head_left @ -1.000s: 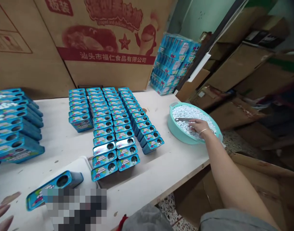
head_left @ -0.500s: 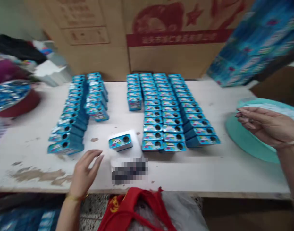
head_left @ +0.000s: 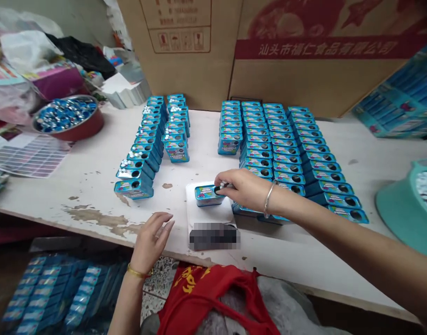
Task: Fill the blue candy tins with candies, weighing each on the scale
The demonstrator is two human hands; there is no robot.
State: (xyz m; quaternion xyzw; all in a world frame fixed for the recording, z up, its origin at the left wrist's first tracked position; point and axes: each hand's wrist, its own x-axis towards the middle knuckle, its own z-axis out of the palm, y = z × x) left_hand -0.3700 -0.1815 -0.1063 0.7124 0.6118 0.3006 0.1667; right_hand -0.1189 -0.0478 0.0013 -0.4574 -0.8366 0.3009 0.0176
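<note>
A single blue tin (head_left: pixel 206 195) with a round hole in its top stands on a small white scale (head_left: pixel 209 216) near the table's front edge. My right hand (head_left: pixel 246 188) reaches across to it, fingers pinched on a small metal scoop with white candies at the tin's hole. My left hand (head_left: pixel 152 239) rests flat on the table edge just left of the scale, fingers stretched out, holding nothing. Behind the scale, several rows of the same blue tins (head_left: pixel 279 144) stand side by side.
A second block of tins (head_left: pixel 146 139), some with white candies on top, stands to the left. A teal basin (head_left: pixel 402 209) of white candies is at the right edge, and a red bowl (head_left: pixel 89 128) of blue caps at the far left. Cardboard cartons (head_left: pixel 304 79) line the back.
My right hand left the teal basin and swung left to the tin on the scale. My left hand stayed by the scale at the table edge. The view turned left.
</note>
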